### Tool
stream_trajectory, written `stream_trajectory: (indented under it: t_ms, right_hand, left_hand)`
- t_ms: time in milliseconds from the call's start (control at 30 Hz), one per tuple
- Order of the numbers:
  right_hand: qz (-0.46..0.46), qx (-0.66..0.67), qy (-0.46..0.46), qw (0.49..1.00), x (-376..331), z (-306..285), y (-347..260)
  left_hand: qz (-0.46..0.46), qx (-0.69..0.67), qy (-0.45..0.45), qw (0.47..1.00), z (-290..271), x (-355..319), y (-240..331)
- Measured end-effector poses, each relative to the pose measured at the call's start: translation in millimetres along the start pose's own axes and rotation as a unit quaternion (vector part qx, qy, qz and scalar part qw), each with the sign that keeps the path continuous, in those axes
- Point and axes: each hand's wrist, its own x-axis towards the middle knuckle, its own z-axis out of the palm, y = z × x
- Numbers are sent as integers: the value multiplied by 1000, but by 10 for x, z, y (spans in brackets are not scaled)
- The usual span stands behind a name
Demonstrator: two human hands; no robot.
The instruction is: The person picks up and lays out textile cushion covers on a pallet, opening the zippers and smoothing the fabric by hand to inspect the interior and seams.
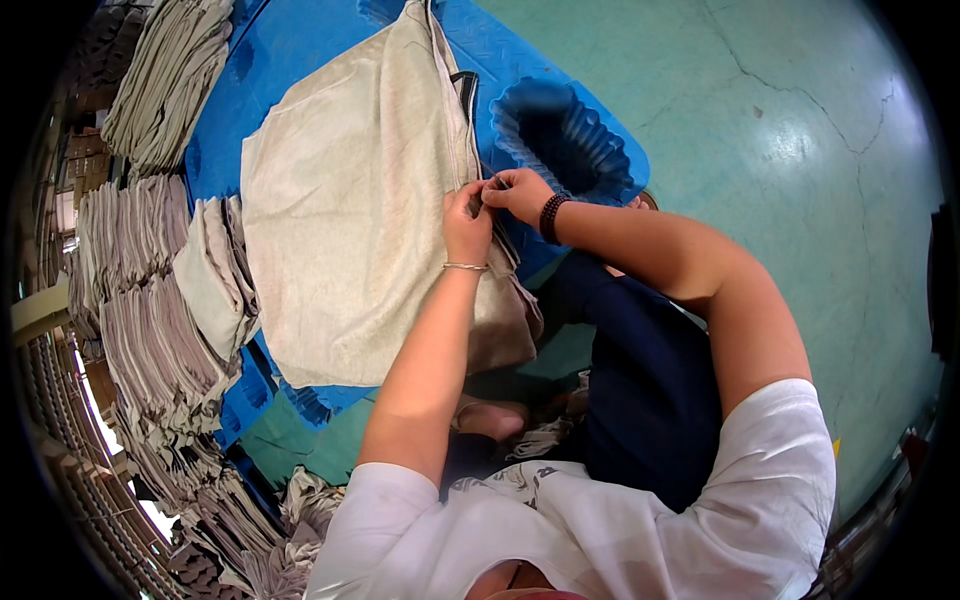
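Pinched together at the zipper edge of a beige fleece garment (350,210): left hand (466,222) and right hand (518,192), fingertips touching, each grip closed on the same spot of the seam. Spread flat under and to the left of the grips, on a blue plastic pallet (560,130). Judged mid-way: many folded pieces already stacked (150,330) well left of the grips, more (170,70) up and to the left, this one not yet folded. Right of the grips, only green concrete floor (780,150). Hidden: what exactly sat between the fingertips, a zipper pull or a thread, too small to tell. Cut off: the garment's top edge, the stacks' far ends.
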Motion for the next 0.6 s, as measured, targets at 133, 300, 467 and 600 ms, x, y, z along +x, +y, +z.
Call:
stream_trajectory:
  t_ms: [133,300,467,600]
  right_hand:
    - [-14,-41,6,999,-31,-9,-82]
    - [-170,-262,32,949,-63,-207,-80]
    - [-235,-419,10,877,-199,-312,-92]
    - [-247,-435,-7,866,-221,-315,-121]
  left_hand:
    - [-24,-15,40,999,34,22,-104]
    - [-178,-224,15,958,3,22,-54]
    - [-191,-337,20,922,-39,-2,-171]
    - [-241,-394,7,887,-65,-8,-160]
